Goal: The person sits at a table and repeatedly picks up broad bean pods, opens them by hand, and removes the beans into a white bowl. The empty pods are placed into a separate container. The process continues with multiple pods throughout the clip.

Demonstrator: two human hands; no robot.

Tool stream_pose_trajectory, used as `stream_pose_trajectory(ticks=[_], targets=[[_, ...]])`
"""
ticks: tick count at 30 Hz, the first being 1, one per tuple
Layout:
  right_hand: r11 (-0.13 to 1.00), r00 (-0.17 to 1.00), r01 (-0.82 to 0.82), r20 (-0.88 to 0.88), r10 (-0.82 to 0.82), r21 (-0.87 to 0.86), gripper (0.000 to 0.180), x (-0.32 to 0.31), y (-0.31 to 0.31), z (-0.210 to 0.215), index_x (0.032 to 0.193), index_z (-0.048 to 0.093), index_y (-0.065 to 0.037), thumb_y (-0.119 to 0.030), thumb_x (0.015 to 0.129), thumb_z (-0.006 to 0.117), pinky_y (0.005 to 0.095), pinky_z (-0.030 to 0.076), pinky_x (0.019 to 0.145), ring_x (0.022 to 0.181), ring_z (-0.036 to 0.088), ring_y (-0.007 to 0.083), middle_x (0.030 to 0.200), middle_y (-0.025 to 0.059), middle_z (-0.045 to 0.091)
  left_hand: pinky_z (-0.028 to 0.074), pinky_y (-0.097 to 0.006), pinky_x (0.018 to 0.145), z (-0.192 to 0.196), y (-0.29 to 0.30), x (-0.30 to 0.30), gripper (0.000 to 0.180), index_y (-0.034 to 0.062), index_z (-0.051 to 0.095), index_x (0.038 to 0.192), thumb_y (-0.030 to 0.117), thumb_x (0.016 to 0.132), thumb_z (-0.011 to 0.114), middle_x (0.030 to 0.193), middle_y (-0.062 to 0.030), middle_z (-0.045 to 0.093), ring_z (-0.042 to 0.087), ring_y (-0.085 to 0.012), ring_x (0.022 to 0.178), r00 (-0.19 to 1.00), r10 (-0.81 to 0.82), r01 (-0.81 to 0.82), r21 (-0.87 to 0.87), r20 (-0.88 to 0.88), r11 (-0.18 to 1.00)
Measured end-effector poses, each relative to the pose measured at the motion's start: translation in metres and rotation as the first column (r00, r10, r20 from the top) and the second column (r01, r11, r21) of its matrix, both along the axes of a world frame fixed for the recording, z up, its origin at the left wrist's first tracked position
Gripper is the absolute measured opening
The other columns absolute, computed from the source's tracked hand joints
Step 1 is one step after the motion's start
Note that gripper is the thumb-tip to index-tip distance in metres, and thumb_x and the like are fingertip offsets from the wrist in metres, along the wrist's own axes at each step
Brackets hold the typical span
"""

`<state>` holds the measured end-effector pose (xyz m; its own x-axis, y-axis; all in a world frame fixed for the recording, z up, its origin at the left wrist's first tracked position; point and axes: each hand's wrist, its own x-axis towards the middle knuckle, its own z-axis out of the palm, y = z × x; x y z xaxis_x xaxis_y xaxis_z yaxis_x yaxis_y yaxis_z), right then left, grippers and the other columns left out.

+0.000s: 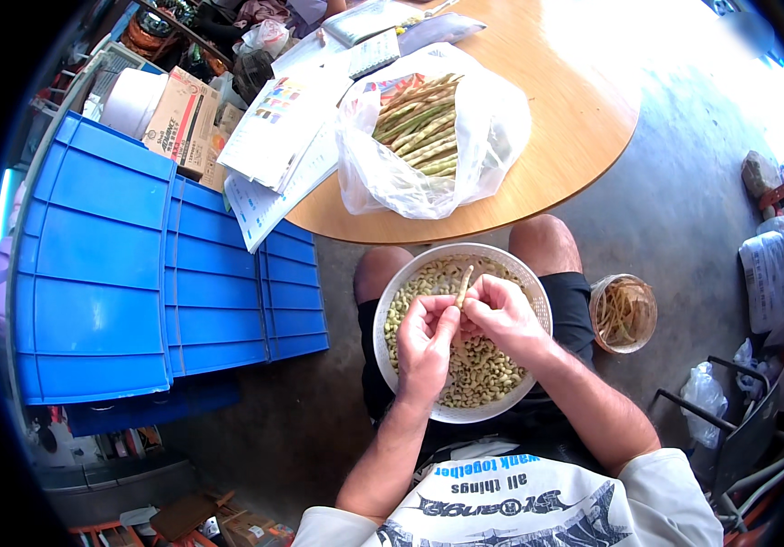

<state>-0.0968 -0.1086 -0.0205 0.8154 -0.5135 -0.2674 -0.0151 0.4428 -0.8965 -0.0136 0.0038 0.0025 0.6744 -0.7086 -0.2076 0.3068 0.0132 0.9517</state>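
I had a slim, pale-tan bean pod (464, 284) pinched near its lower end, free tip pointing away from the body. The left hand (426, 335) was curled nearly closed, thumb and fingertips on the pod; the right hand (500, 312) met it from the other side, likewise nearly closed. Two-sided pinching, I judged, steadied something so thin. The pod sat between the fingertips, above the round white perforated plastic basket (474, 416), lap-held probably to catch the loose pale-green beans (479, 369). A crinkled translucent plastic bag (497, 137) of long streaked pods (419, 128) stood open ahead, likely for reach; a small round bin (649, 321) of tan husks (623, 310) stood rightward.
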Motion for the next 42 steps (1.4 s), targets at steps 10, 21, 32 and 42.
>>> stream_pose_trajectory(ticks=[10,21,32,42], targets=[[0.862,0.996,0.006,-0.069,-0.048,-0.508,0.015,-0.001,0.003,0.013,0.081,0.055,0.003,-0.01,0.087,0.059,0.031,0.051,0.058,0.064,0.059,0.0161,0.07,0.0107,0.061,0.048,-0.02,0.07,0.0,0.001,-0.003,0.009,0.0037,0.055,0.105,0.011,0.099,0.057,0.092,-0.0014,0.06,0.055,-0.006,0.08,0.987,0.014,-0.029,0.089,0.158,0.996],[0.997,0.999,-0.019,-0.032,0.017,-0.081,0.012,0.001,0.009,0.003,0.081,0.054,0.001,-0.009,0.087,0.058,0.0288,0.05,0.053,0.061,0.061,0.0121,0.069,0.0073,0.061,0.045,-0.021,0.056,-0.011,-0.004,-0.009,0.017,0.0055,0.051,0.1,0.019,0.106,0.042,0.075,-0.0002,0.056,0.053,-0.0071,0.062,0.996,0.08,-0.082,0.07,0.028,0.994],[0.966,0.999,-0.036,-0.043,0.026,-0.257,0.012,-0.001,0.007,0.013,0.084,0.051,0.001,-0.008,0.091,0.056,0.024,0.05,0.058,0.067,0.059,0.0081,0.073,0.0037,0.059,0.048,-0.022,0.062,-0.007,0.003,0.001,0.015,0.0057,0.057,0.1,0.018,0.103,0.05,0.084,0.0,0.06,0.056,-0.0062,0.07,0.997,0.042,-0.04,0.04,-0.065,0.998],[0.884,0.999,0.002,-0.039,-0.023,-0.468,0.011,-0.002,0.001,0.014,0.084,0.053,-0.001,-0.009,0.09,0.056,0.0229,0.044,0.057,0.064,0.049,0.006,0.073,0.0001,0.054,0.051,-0.021,0.063,-0.006,0.007,0.013,0.009,0.0029,0.057,0.1,0.011,0.1,0.054,0.085,-0.0032,0.065,0.062,-0.0073,0.072,0.988,0.068,-0.08,0.085,0.136,0.993]])
